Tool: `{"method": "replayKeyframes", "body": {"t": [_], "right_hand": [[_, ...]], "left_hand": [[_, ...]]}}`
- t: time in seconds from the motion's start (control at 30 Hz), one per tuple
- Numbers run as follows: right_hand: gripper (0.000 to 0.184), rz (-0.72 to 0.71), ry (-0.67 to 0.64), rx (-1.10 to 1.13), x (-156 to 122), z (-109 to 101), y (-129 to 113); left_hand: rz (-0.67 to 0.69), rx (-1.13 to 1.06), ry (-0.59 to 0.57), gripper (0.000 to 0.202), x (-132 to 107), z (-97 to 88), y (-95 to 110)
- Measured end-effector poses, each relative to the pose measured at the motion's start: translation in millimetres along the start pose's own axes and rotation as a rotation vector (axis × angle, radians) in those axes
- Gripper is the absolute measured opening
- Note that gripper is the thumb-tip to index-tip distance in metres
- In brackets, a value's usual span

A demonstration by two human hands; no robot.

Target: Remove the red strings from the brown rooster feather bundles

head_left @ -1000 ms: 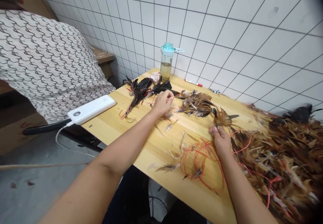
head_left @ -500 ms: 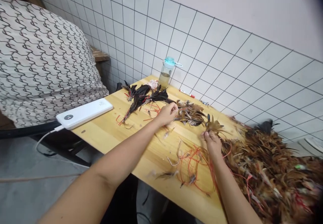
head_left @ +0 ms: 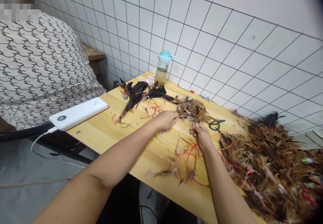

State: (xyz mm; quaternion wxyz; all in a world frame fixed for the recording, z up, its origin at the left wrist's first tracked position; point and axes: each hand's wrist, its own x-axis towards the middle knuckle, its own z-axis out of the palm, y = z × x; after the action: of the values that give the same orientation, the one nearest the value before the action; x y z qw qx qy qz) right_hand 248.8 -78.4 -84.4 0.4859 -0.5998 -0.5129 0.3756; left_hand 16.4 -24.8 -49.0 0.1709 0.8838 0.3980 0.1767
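Note:
My right hand [head_left: 201,134] is closed, with a small bunch of brown feathers [head_left: 200,114] rising from its fingertips against the pile behind. Close by on the left, my left hand [head_left: 167,119] has its fingers curled together; whatever they pinch is too small or hidden. Just beyond both hands lies a heap of brown feathers [head_left: 186,106] on the wooden table [head_left: 121,150]. Black scissors [head_left: 215,125] rest right of my right hand. Loose red strings [head_left: 188,156] lie tangled in front of it.
Tied black feather bundles [head_left: 136,97] and a water bottle [head_left: 162,67] stand toward the back left. A white power bank [head_left: 79,113] sits at the left edge. Brown feathers [head_left: 272,156] pile up at right. A person in a patterned shirt [head_left: 45,65] is at left.
My right hand has moved left with the brown feathers, toward the heap and my left hand. The scissors now show beside it. My left hand stays near its place.

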Motion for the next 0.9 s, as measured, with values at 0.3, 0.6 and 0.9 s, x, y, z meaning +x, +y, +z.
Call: {"method": "replayKeyframes", "body": {"t": [0.3, 0.6, 0.9], "right_hand": [[0.045, -0.056, 0.154, -0.033, 3, 2, 18], [0.046, -0.071, 0.165, -0.023, 9, 7, 26], [0.046, -0.038, 0.143, 0.046, 10, 11, 32]], "left_hand": [[-0.153, 0.177, 0.040, 0.020, -2, -17.8, -25], [-0.220, 0.137, 0.134, 0.020, 24, 18.4, -15], [-0.278, 0.011, 0.192, 0.011, 36, 13.9, -3]]}}
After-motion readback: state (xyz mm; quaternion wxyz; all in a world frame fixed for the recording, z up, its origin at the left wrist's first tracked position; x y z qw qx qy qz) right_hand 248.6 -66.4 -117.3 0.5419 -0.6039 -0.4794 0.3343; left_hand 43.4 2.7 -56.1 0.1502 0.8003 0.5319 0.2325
